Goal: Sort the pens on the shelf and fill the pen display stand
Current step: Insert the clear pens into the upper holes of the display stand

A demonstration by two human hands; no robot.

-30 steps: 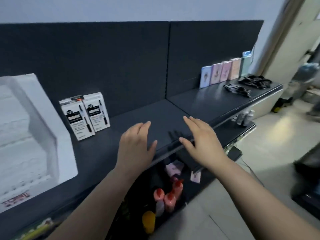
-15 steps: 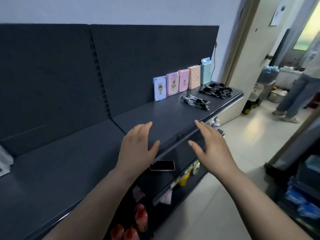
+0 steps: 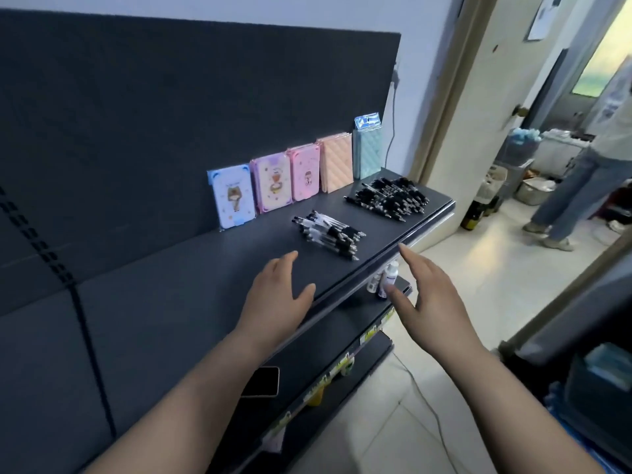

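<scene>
Right now my left hand (image 3: 278, 299) hovers palm-down over the dark shelf (image 3: 164, 302), fingers spread, grip released and empty. My right hand (image 3: 429, 302) hangs just off the shelf's front edge, also loose and holding nothing. Ahead of the left hand lies a small pile of pens (image 3: 330, 234); a bigger heap (image 3: 390, 196) sits farther right near the shelf's end. Behind them, five notebooks (image 3: 273, 183) stand in a row against the back panel. I see a phone (image 3: 261, 381) on the lower shelf.
</scene>
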